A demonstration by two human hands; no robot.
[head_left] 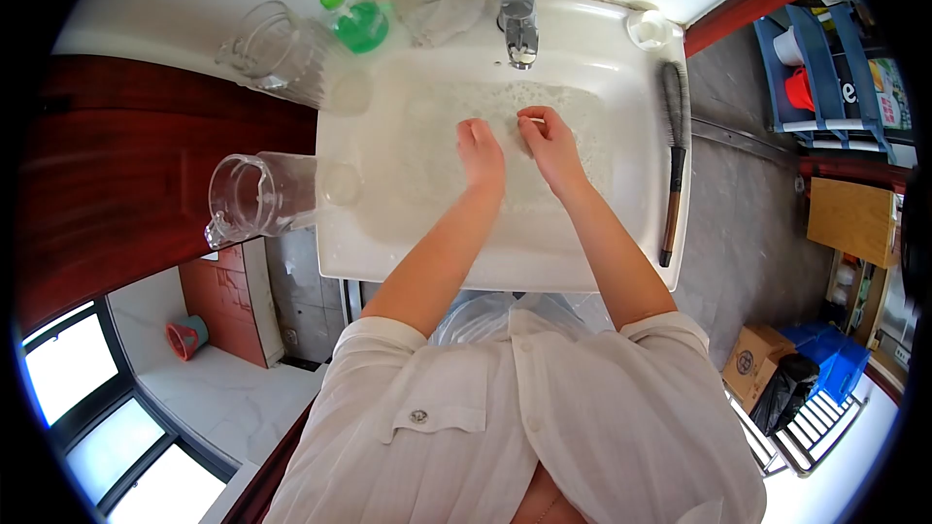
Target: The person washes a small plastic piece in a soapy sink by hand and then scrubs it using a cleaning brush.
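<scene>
My left hand [482, 153] is over the basin of a white sink [408, 257], its fingers bent and pressed together. To its right, my right hand [551, 144] has its fingers curled in toward the thumb. A small gap separates the hands, and I cannot make out anything between the fingers of either. Beneath them lies shallow cloudy water with bubbles [553, 99]. The chrome faucet [520, 5] stands at the back of the sink, beyond both hands, and no stream shows below its spout.
Two clear glass pitchers [262, 196] are at the sink's left edge. A green soap pump bottle [361, 27] and a crumpled pale cloth [442, 13] sit at the back. A dark-handled whisk [676, 160] lies along the right rim, near a small white cup [649, 31].
</scene>
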